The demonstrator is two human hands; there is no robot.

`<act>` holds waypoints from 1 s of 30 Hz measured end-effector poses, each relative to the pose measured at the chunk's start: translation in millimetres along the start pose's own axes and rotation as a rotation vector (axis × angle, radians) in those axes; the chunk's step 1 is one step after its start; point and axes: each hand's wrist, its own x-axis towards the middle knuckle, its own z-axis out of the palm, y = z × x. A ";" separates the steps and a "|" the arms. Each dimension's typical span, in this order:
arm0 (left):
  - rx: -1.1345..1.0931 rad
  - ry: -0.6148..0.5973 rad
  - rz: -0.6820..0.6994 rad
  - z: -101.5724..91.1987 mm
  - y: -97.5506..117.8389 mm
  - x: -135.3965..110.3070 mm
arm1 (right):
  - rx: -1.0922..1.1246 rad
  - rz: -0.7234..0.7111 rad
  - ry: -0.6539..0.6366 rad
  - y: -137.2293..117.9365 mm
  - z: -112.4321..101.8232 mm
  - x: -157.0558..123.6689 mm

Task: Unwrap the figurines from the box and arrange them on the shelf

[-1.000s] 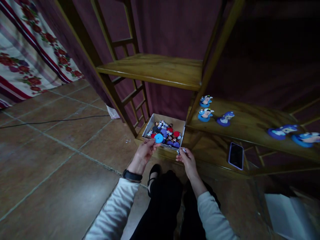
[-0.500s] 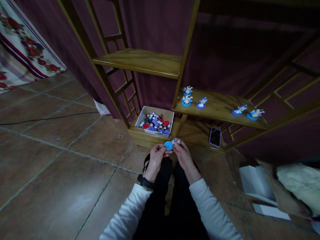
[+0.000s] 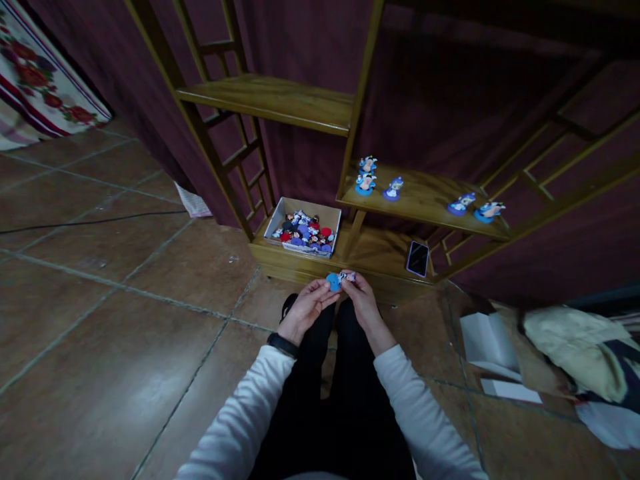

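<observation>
Just in front of the low shelf, both my hands hold one small toy figurine (image 3: 346, 277) with a round blue base (image 3: 333, 282). My left hand (image 3: 311, 305) pinches the blue base at its left edge. On the figure's white and dark body, my right hand (image 3: 361, 295) has its fingers closed. The figurine lies sideways, its base turned up toward me. Beyond my hands is an open cardboard box (image 3: 274, 223) with several mixed figurines (image 3: 306, 230) in it, on the bottom board.
Several figurines stand on the right shelf (image 3: 425, 199), among them a purple-based one (image 3: 393, 189) and a blue-based one (image 3: 489, 212). A phone (image 3: 417, 259) lies on the board below. White packaging (image 3: 489, 343) and a pale cloth bundle (image 3: 570, 347) are on the floor at right.
The view has shifted, so the shelf appears higher and a little to the left. My hands keep hold of the figurine, and its blue base has turned slightly.
</observation>
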 end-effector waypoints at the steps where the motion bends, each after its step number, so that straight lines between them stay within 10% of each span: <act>1: -0.023 -0.019 -0.014 -0.8 0.4 -0.2 | -0.039 -0.015 -0.003 -0.8 0.4 -0.8; 30: -0.185 -0.040 0.048 6.5 -8.0 3.0 | -0.521 -0.198 0.027 -10.9 2.2 -4.4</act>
